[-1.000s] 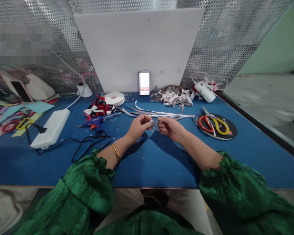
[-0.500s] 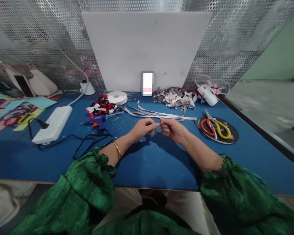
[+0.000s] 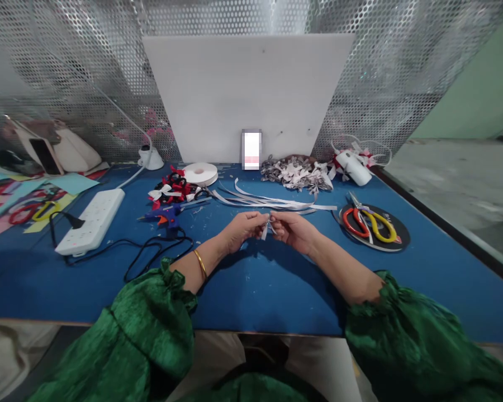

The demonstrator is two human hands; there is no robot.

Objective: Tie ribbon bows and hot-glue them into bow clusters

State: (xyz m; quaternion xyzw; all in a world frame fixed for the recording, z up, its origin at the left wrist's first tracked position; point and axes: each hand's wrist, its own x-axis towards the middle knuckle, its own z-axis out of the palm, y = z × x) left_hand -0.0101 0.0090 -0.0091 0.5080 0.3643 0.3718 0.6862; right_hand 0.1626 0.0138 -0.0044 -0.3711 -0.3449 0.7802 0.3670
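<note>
Over the middle of the blue table, my left hand and my right hand meet fingertip to fingertip. Both are closed in a pinch on a short piece of pale ribbon, whose loose end hangs below the left fingers. How the ribbon is folded or knotted between the fingertips is too small to tell. Just beyond the hands lie several long white and grey ribbon strips. Further back is a heap of small white and grey ribbon bows.
Scissors with red and yellow handles lie on a dark round spool at the right. To the left are a blue glue gun, its black cord, red and black bows, a white ribbon roll and a power strip. A phone stands behind.
The ribbon's loose end now hangs visibly below the fingertips. My hands still pinch it close together, and the whole view has shifted slightly, with the table lower in the picture.
</note>
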